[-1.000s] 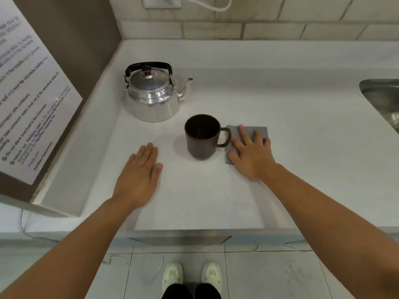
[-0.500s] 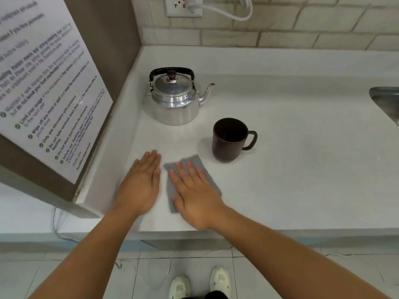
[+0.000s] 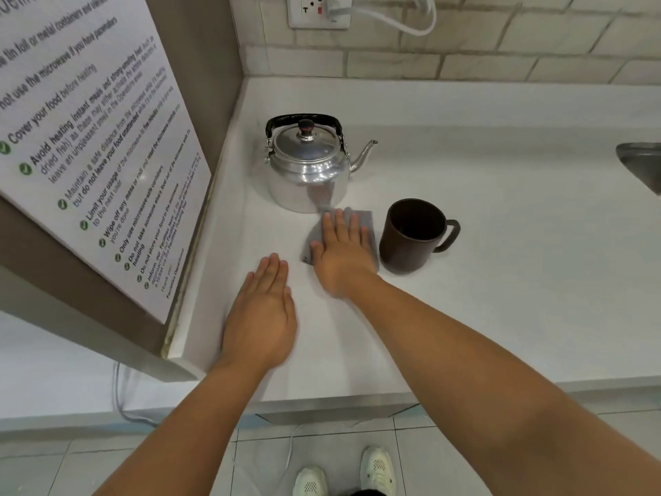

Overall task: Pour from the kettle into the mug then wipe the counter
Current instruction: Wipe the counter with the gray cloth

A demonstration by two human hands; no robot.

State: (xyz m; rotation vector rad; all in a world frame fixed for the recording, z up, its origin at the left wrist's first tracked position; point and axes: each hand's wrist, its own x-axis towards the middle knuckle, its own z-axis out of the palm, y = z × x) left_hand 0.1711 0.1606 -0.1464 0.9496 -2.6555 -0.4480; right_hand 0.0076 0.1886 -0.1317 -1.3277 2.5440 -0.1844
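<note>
The wiping step looks to be in hand: the right hand (image 3: 341,252) presses flat, fingers spread, on a grey cloth (image 3: 361,218) at frame centre, grasping nothing. The left hand (image 3: 261,316) lies flat and empty on the white counter (image 3: 500,281). The steel kettle (image 3: 307,166) stands just above the cloth, the brown mug (image 3: 411,236) just right. The next stroke should skirt both. Brick-tiled wall, socket and sink edge surround.

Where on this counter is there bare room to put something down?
Widest bare patch: right of the dark brown mug, up to the steel sink. Also free behind the shiny metal kettle, along the tiled wall. Crowded: front left, with the left hand flat and the right hand on the grey cloth.
</note>
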